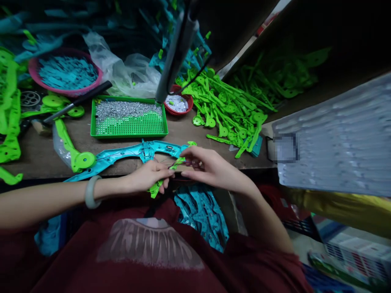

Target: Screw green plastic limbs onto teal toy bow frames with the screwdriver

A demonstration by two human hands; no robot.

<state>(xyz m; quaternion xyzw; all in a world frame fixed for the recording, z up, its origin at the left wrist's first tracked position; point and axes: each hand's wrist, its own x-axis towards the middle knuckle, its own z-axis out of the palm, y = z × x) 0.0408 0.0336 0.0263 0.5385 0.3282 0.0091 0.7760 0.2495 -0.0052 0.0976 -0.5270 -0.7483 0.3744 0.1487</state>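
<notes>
A long blue bow-shaped plastic shell [122, 154] lies across the front of the bench with its hollow inside upward. In front of it, my left hand [154, 176] is closed round a green plastic part [155, 189], thumb and fingers pinching it. My right hand [206, 165] reaches in from the right with curled fingers at the upper end of the green part. Thin dark wires run between the two hands. Whether my right fingers grip the wire or the green part is hard to make out.
A green tray [130, 129] of small metal screws stands behind the shell. Beside it are a red basket [180, 110] of white pieces and a pile of green parts [226, 110]. A pink basin [65, 87] holds blue pieces. A screwdriver [79, 101] lies at left; blue shells [201, 215] sit below the bench edge.
</notes>
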